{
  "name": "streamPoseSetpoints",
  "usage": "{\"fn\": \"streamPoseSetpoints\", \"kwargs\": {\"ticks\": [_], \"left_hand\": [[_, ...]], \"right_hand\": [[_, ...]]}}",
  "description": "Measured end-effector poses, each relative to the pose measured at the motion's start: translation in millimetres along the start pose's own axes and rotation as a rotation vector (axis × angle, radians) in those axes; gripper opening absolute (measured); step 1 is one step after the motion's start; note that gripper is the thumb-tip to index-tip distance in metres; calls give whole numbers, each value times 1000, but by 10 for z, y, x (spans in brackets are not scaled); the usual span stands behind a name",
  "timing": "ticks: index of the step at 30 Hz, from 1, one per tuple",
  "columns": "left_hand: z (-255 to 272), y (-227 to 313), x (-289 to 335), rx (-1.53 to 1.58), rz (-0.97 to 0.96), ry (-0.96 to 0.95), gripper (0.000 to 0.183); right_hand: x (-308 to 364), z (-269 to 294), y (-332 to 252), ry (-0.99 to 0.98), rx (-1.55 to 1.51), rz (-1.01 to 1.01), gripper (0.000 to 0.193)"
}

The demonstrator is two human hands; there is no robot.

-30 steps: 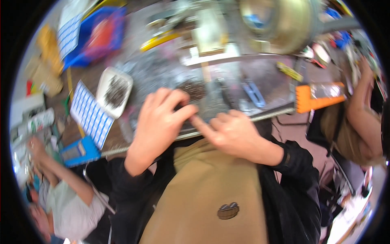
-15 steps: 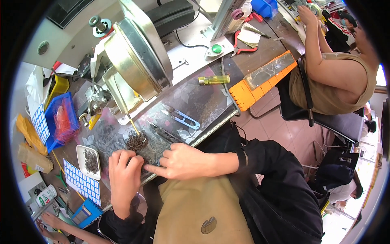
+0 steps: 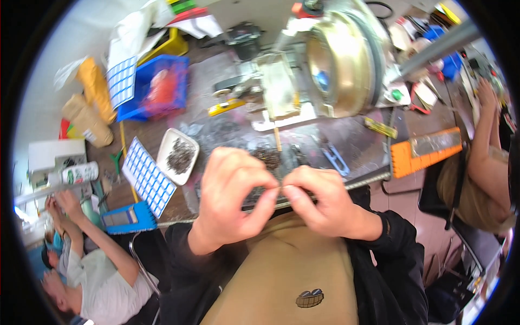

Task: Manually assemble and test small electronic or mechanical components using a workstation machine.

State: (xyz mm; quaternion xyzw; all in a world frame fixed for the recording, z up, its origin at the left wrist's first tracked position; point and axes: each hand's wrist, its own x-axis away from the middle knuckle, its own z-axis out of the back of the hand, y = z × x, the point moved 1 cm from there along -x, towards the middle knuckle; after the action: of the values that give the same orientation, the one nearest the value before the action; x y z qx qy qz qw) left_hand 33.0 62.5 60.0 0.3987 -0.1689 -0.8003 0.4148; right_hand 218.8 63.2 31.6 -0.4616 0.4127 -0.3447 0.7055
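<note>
My left hand point(image 3: 234, 196) and my right hand point(image 3: 326, 201) are raised in front of my chest at the table edge. Thumb and forefinger are pinched together on each, and the two pinches almost meet. Whatever lies between the fingertips is too small and blurred to name. Just beyond them is a heap of small dark wiry pieces point(image 3: 265, 157), partly hidden by my left hand. A white dish point(image 3: 193, 157) to the left holds more small dark pieces. Blue thread snips point(image 3: 337, 160) rest on the table right of the heap.
A machine with a large metal wheel point(image 3: 346, 65) stands at the back. At left are a blue bin point(image 3: 130, 112) with red strands and a label sheet point(image 3: 149, 176). A yellow lighter point(image 3: 381, 128) and an orange tray point(image 3: 400, 160) lie right. People sit on both sides.
The view has swung left, so the table things appear farther right. My hands have come up off the table edge, and their pinched fingertips are now brought close together.
</note>
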Motion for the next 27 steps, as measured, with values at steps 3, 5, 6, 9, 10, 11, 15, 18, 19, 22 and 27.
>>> {"fn": "streamPoseSetpoints", "kwargs": {"ticks": [3,5,6,9,10,11,15,18,19,22,27], "left_hand": [[63,7,-39,-9,-12,20,25],[106,-37,-85,-49,-30,22,25],[157,-93,-109,-51,-32,31,29],[241,-269,-345,-122,1,130,26],[266,-330,-432,-136,56,100,29],[304,-313,-507,-121,20,130,29],[164,-381,-802,-232,83,-7,34],[114,-311,-891,-228,182,-89,25],[102,-352,-892,-226,159,-94,21],[73,-375,-908,-180,155,-66,14],[102,-362,-844,-12,236,45,11]], "right_hand": [[-23,4,-2,19,-64,-23,5],[-65,23,38,22,-182,-98,10],[-84,50,57,11,-178,-91,10],[-166,138,108,-7,-294,-216,14],[-201,156,108,-49,-238,-211,14],[-226,196,44,-81,-153,-195,14],[-313,73,151,-164,-157,-133,16],[-326,-2,201,-246,-76,-47,19],[-336,-9,202,-272,-44,-47,19],[-282,4,204,-262,-25,-72,21],[-234,70,259,-306,4,-88,21]]}}
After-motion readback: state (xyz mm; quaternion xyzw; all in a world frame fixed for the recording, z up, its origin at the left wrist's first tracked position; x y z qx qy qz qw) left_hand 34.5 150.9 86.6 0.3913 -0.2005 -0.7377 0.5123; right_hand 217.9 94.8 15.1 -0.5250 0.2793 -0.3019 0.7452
